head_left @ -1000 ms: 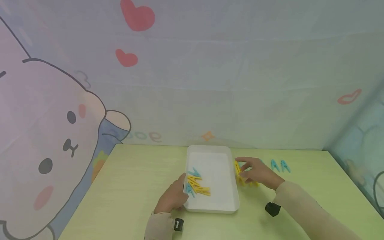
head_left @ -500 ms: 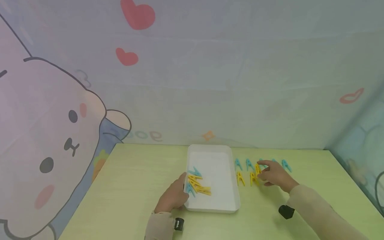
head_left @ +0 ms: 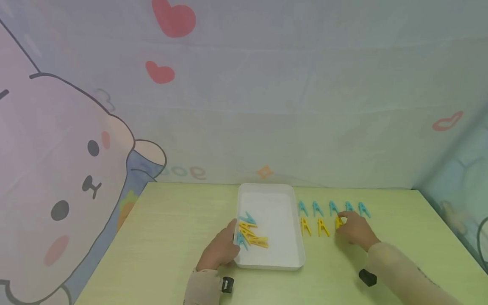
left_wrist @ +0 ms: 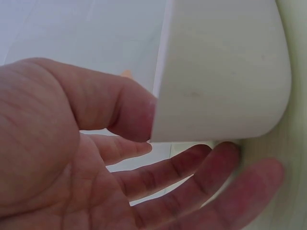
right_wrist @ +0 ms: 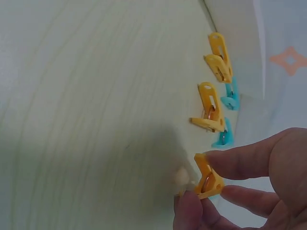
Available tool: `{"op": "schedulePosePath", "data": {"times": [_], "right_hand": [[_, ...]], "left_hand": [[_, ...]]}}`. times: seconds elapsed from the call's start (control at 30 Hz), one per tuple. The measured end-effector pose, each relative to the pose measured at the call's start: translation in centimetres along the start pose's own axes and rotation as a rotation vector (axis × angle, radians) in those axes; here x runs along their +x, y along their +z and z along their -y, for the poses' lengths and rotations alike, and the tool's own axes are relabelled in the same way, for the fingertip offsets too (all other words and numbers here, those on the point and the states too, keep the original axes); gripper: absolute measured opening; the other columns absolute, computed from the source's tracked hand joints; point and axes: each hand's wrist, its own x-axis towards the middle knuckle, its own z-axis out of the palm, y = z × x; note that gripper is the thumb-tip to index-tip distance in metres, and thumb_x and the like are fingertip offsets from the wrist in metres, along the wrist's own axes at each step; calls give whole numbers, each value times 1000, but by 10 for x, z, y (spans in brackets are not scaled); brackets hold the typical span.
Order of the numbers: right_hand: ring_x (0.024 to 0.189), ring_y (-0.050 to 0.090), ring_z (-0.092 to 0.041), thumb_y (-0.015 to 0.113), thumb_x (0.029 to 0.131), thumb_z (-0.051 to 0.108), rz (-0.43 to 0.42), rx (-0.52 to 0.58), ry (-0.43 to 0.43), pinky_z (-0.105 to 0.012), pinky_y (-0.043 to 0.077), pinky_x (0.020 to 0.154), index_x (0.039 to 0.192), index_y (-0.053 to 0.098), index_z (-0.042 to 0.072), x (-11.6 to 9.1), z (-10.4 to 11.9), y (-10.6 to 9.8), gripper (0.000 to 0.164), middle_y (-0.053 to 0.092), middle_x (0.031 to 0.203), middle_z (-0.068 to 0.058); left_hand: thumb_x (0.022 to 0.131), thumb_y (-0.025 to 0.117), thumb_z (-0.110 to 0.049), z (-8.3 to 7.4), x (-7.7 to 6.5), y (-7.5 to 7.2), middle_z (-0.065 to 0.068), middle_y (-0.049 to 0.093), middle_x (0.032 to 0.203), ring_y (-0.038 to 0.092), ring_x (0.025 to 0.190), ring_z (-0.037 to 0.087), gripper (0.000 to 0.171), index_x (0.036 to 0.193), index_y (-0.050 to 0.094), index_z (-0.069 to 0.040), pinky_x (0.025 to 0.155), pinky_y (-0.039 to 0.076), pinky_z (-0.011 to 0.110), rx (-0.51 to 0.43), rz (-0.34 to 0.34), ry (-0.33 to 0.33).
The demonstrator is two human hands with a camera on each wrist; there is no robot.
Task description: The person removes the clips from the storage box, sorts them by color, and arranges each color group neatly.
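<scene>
A pale backdrop (head_left: 289, 93) closes off the far side, printed with a large cartoon animal (head_left: 76, 169) at the left, red hearts (head_left: 177, 20) and an orange star (head_left: 264, 171). In front of it stands a light green-yellow worktop (head_left: 171, 220).

A white tray (head_left: 278, 241) sits near the middle. Along its left wall, blue and yellow pegs lie in an overlapping heap (head_left: 247, 231). The left grip (head_left: 220, 245) holds the tray by that side, thumb at the rim, fingers loosely bent by the outer wall.

To the tray's right, five blue pegs (head_left: 332, 206) form a back row, with two yellow pegs (head_left: 321, 223) before them. In line with these two, at their right, is the held peg (right_wrist: 216, 186), also yellow; the right grip (head_left: 356, 231) is closed on it, pinching it between thumb and fingers. Whether it touches the worktop is hard to tell. Beige sleeves (head_left: 396, 271) cover both forearms.
</scene>
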Motion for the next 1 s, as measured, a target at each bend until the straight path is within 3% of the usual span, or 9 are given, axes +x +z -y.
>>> {"op": "schedulePosePath", "data": {"times": [0.17,0.3,0.53,0.63,0.73,0.8,0.9,1.0], "right_hand": [[45,41,-15,53,72,2,-31,-50,-10,-29,38,44,127,41,-9,-6,2,3,58,52,106,-25],[52,45,-17,52,72,2,-45,-88,-42,-30,38,46,126,43,-10,-7,1,4,55,44,119,-30],[55,45,-18,52,74,3,-50,-109,-80,-31,38,49,123,44,-12,-2,-4,8,52,44,120,-32],[72,54,-28,53,75,5,-45,-145,-92,-36,43,58,122,46,-11,-1,-7,7,51,44,121,-33],[91,53,-37,54,78,9,-42,-178,-101,-45,44,69,123,45,-11,0,-8,6,50,43,123,-34],[95,52,-39,55,80,11,-43,-174,-96,-49,44,74,124,43,-12,1,-8,6,52,43,123,-33],[94,52,-39,54,82,14,-75,-166,-102,-50,43,75,126,40,-13,2,-7,6,53,41,125,-34],[95,51,-41,52,84,15,-162,-155,-150,-47,44,71,127,39,-13,3,-4,6,52,42,121,-35]], "left_hand": [[80,50,2,-1,-1,-1,11,52,94,50,61,22,72,144,20,-10,44,43,35,-8,4,3],[80,50,3,-1,-2,-1,11,52,94,50,61,22,71,143,21,-10,44,43,35,-7,3,10],[79,50,3,1,-1,-1,8,51,90,51,61,21,72,144,21,-11,44,44,35,-15,5,1],[79,49,3,0,0,-1,8,51,88,51,61,21,72,144,21,-11,43,44,35,-19,9,-2],[79,49,4,0,0,-1,8,51,88,51,60,21,70,143,23,-11,43,44,35,-22,6,2],[79,49,4,-1,0,-1,8,51,86,51,59,21,69,142,25,-11,42,44,36,-21,3,8],[79,49,4,-1,0,0,7,51,85,51,59,22,70,142,24,-12,42,43,36,-20,-1,3],[79,50,3,-1,0,0,7,51,87,51,59,22,70,143,23,-12,43,44,35,-13,-4,-6]]}}
